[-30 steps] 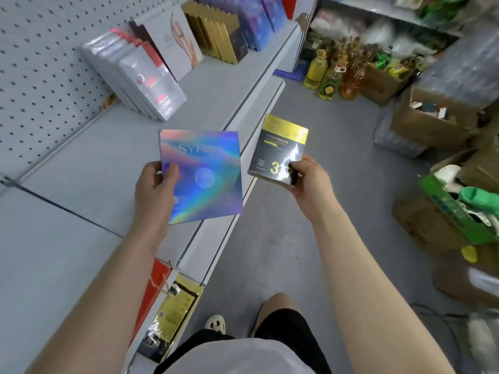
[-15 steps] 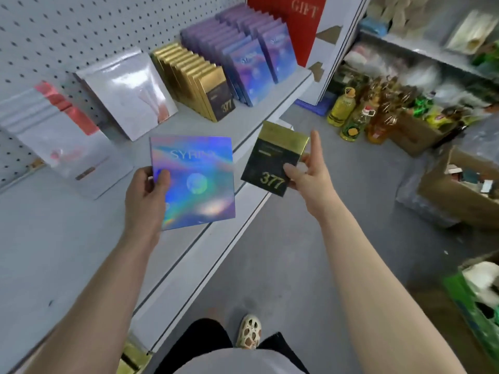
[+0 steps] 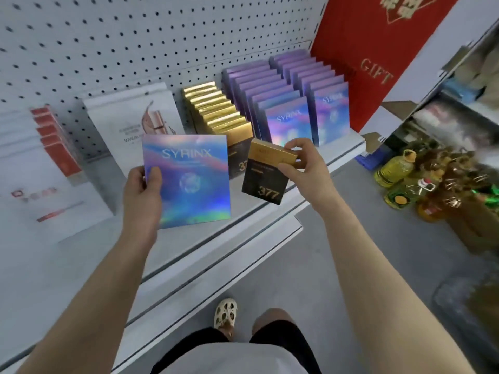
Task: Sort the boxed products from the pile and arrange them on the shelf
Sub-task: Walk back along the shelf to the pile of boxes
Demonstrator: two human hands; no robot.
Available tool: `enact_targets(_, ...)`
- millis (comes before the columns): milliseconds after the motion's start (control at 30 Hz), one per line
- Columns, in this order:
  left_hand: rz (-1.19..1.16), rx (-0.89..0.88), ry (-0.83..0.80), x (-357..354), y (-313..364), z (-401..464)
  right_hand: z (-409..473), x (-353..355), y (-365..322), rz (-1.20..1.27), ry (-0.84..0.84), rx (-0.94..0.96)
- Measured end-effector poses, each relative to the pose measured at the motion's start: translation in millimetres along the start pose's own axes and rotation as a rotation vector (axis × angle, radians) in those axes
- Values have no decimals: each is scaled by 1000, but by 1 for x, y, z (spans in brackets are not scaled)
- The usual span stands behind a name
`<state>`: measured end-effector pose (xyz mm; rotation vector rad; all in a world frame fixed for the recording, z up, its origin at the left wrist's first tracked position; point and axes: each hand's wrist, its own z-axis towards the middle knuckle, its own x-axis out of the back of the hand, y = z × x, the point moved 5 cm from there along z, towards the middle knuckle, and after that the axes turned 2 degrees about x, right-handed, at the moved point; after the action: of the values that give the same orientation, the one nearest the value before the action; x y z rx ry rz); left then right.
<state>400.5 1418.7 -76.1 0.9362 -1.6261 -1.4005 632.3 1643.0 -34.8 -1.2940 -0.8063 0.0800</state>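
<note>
Head view: left hand (image 3: 141, 195) fingers curled on left edge of holographic SYRINX box (image 3: 189, 182), held above shelf (image 3: 270, 211). Right hand (image 3: 305, 168) pinches gold-topped black 377 box (image 3: 266, 174) near matching gold row (image 3: 218, 109). Two SYRINX rows (image 3: 291, 103) stand far right. Much already arranged; both held boxes not yet shelved. Source pile not visible.
</note>
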Motion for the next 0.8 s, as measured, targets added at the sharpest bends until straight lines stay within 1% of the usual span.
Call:
enact_targets(100,-8,35,62,-6,1,3,39,-6,-7,-84,-168,90)
enact_targets(233,-6,56,191,-7,-3,-4,83,-25,-10,-203,-410,227)
enact_targets(333,-8,72,317,-10,-9,-21,104,-41,-11,-339,-517,344)
enact_targets(400,-16,89,382,-15,-14,-34,112,-47,-11,-470,-511,446)
enact_targets(500,-60,119,420,-27,-19,-50,116,-52,-13,-589,-428,615)
enact_targets(667,-67,110,463,-41,-19,-65,117,-58,-10,-614,-295,701)
enact_targets(800,-64,88,467,-45,-14,-67,117,-66,-9,-635,-285,717)
